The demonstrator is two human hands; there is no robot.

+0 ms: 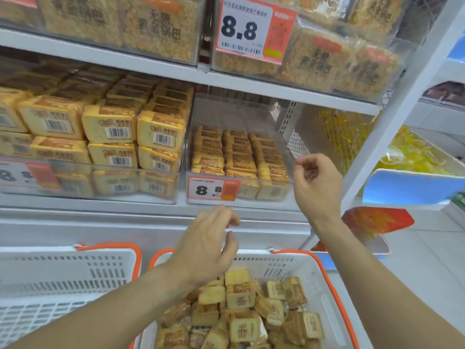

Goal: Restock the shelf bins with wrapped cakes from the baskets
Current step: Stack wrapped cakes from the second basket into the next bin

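A clear shelf bin (pixel 289 157) on the middle shelf holds three rows of small wrapped cakes (pixel 239 157), with room above them. Below, a white basket (pixel 324 278) with orange handles holds several loose wrapped cakes (pixel 241 298). My left hand (pixel 208 245) hovers over that basket, fingers loosely curled, holding nothing. My right hand (pixel 317 187) is raised at the bin's right front corner, fingers relaxed and empty, close to the bin wall.
A second white basket (pixel 68 268) stands at the lower left and looks bare. A wider bin (pixel 88 182) on the left is stacked with larger yellow cake packs. Price tags reading 8.8 hang on the bins. A white shelf upright (pixel 392 117) rises on the right.
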